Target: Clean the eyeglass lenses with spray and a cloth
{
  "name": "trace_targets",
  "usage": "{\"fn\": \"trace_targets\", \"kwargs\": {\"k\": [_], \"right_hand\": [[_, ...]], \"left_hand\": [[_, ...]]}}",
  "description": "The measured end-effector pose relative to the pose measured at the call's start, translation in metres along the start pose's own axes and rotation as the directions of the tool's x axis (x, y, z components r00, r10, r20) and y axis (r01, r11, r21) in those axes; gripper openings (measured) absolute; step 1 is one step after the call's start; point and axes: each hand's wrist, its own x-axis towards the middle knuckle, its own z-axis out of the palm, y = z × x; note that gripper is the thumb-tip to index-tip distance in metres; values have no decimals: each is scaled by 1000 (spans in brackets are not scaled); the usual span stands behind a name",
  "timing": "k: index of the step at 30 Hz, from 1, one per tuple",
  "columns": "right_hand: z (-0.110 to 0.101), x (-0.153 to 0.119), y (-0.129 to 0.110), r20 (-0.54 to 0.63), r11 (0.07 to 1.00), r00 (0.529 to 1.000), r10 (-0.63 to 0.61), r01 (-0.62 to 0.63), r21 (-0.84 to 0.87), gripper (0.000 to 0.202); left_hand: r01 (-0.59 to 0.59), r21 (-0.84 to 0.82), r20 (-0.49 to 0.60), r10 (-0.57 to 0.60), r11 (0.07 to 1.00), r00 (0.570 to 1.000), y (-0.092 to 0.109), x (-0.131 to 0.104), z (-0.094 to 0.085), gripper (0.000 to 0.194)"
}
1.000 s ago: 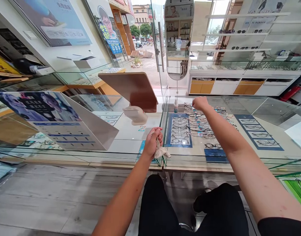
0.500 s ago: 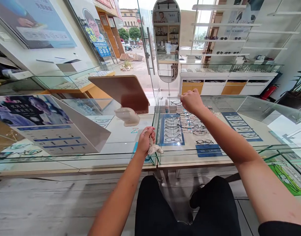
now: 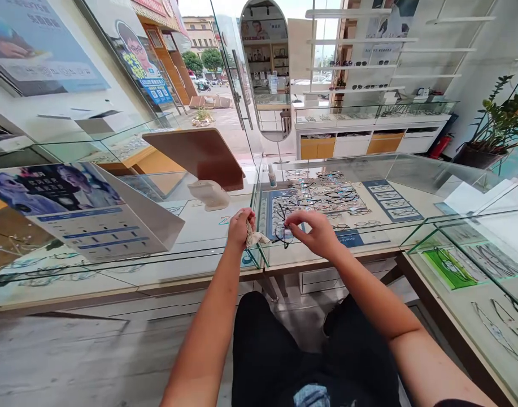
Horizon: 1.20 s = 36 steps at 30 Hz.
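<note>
left hand: fingers clenched around a beige cloth, loose end hanging out on the side toward the right hand. right hand: thumb and fingertips pinching dark-framed eyeglasses, grip on one side of the frame. eyeglasses are between the hands, near the cloth; can't tell if the two touch. both hands at the near side of the glass display counter, left one by the seam between two sections.

beyond the right hand, rows of eyeglass frames lie close together, seen through the glass. small spray bottle upright near their far left corner. blue display tray with a column of glasses right of the rows. blue card near the right hand, partly behind it.

left of the left hand: brown tilted panel on the counter, beige curved object just in front of it, then a desk calendar standing farther left. lower right, green mat with glasses on it, under glass. oval mirror and potted plant in the background.
</note>
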Motion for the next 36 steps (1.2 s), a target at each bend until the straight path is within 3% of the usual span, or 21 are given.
{"fn": "trace_targets", "kwargs": {"k": [4, 6, 9, 14, 19, 22, 25, 27, 29, 32, 36], "right_hand": [[-6, -34, -12, -46, 984, 994, -96, 88, -155, 12], [-12, -50, -15, -58, 972, 991, -119, 104, -211, 12], [-19, -70, -22, -41, 958, 989, -142, 127, -257, 13], [-22, -98, -37, 4, 960, 992, -127, 124, -250, 15], [-27, -117, -43, 76, 968, 995, -67, 83, -238, 21], [-29, -124, -44, 133, 972, 991, -17, 47, -228, 25], [-28, -130, -46, 168, 981, 985, 27, 6, -196, 27], [-24, -133, -48, 129, 991, 989, 71, -55, -123, 23], [-18, -136, -49, 20, 983, 982, 185, -186, 10, 14], [-8, -137, -50, -95, 870, 887, 451, -413, 270, 14], [-1, -132, -47, 18, 699, 789, 615, -555, 451, 32]], "left_hand": [[3, 111, 92, -13, 994, 996, -3, -51, 17, 47], [53, 187, 282, -105, 981, 954, -7, -85, 29, 52], [153, 201, 414, -226, 967, 882, -8, -125, 43, 68], [236, 221, 474, -316, 946, 822, -5, -145, 51, 69], [398, 101, 499, -392, 912, 773, -14, -157, 49, 76], [397, 89, 462, -391, 913, 796, -18, -166, 51, 76], [325, 154, 418, -360, 933, 834, -19, -172, 52, 69], [271, 184, 413, -324, 945, 851, -18, -174, 53, 62], [230, 183, 402, -286, 956, 870, -16, -176, 55, 59], [182, 180, 339, -234, 967, 911, -12, -180, 56, 57], [105, 230, 285, -170, 967, 943, -6, -184, 56, 49]]}}
